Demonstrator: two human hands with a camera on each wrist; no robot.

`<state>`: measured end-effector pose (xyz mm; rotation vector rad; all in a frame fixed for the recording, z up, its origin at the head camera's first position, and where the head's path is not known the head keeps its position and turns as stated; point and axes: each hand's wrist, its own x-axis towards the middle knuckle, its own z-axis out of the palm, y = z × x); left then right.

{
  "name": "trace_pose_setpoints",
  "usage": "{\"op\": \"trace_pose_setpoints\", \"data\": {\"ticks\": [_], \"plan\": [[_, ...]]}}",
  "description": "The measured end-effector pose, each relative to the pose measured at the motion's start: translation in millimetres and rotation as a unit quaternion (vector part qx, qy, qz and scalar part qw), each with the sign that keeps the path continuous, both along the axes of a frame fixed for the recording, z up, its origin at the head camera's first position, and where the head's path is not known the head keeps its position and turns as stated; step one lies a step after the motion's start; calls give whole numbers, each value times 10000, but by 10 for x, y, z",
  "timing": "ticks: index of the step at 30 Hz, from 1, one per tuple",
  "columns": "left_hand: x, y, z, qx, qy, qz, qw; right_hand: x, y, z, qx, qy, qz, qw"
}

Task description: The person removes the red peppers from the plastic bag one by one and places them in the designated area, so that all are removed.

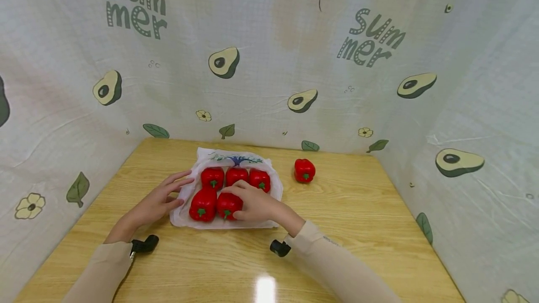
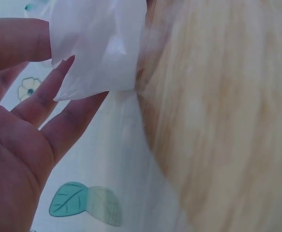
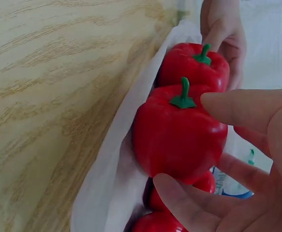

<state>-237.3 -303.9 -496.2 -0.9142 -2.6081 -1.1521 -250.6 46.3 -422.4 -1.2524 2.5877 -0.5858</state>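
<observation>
- Already five red peppers sit on the white plastic bag (image 1: 275,186) at the centre of the head view: three in the back row, two in front.
- Right hand (image 1: 252,202) curls its fingers and thumb round the front right pepper (image 1: 229,205); the right wrist view shows that pepper (image 3: 179,137) cupped between fingertip and thumb, resting in the bag beside the front left pepper (image 3: 194,67).
- Left hand (image 1: 162,198) lies with relaxed, straight fingers on the bag's left edge; the left wrist view shows its fingers (image 2: 58,92) touching the thin plastic (image 2: 97,48), gripping nothing that I can see.
- One lone pepper (image 1: 304,170) stands apart on the wooden table (image 1: 358,228), right of centre, outside the bag.
- Judging by this, the gathering is mostly done: five are placed, one is left out.
</observation>
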Motion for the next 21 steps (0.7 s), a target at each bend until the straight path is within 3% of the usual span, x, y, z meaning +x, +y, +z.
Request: {"op": "trace_pose_setpoints", "data": {"ticks": [5,15,21], "plan": [[-1,7,-11,-24,82,-15,10000,19,-24,-51,99,-29,-131,9999],[3,8,-15,6,-39,17,10000,49,-67,-138,281,482,-165,9983],[4,26,2,-13,-57,52,10000,40,-47,-145,264,543,-143,9981]]}}
